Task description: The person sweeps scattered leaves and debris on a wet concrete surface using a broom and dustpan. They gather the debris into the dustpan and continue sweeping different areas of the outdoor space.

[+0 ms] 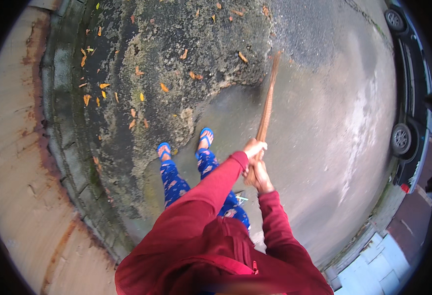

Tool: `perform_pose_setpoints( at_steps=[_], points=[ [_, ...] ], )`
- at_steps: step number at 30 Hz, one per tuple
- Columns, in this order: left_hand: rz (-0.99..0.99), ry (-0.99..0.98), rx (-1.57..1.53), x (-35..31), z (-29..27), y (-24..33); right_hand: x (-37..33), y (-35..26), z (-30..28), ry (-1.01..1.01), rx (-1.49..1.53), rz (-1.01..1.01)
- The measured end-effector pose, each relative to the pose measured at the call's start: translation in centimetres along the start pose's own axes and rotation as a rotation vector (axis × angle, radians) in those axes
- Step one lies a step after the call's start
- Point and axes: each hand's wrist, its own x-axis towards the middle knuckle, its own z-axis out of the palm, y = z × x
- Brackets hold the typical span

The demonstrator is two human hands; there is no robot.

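Observation:
Both my hands are closed round a brown stick broom (267,110), a long bundle of thin sticks that narrows toward its far tip. My left hand (254,147) grips it farther up, and my right hand (259,177) holds it just below, close to my body. The broom slants away from me, slightly to the right. Its tip reaches the ground beside the edge of the rough, dark paving (228,78). Fallen leaves (164,87), orange and yellow, lie scattered over that paving. The handle end is hidden behind my right hand.
My feet, in blue flip-flops (206,132), stand near the seam between rough paving and smooth wet concrete (334,142). At left, a stone kerb (73,147) runs beneath a rust-stained wall (19,142). A black car (407,83) is parked at far right.

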Motion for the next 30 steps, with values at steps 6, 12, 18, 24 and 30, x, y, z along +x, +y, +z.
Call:
perform_pose_setpoints(
  at_steps=[6, 12, 18, 24, 30],
  points=[
    [0.065, 0.203, -0.309, -1.8, -12.1, 3.4, 6.1, 1.2, 9.2, -0.291, -0.317, 0.081],
    [0.381, 0.516, -0.354, -6.8, -12.1, 0.5, 2.1, 1.8, 7.1, -0.486, -0.245, 0.189],
    [0.134, 0.415, -0.196, -10.4, -7.0, -1.4, -4.2, 5.4, 6.3, -0.224, -0.330, 0.186],
    [0.102, 0.348, -0.309, -9.4, -14.9, -2.2, 0.0, 6.7, 12.0, -0.307, -0.397, 0.286],
    [0.502, 0.688, -0.490, -15.5, -17.2, -1.3, -0.8, 6.6, 14.9, -0.460, -0.566, 0.388]
  ],
)
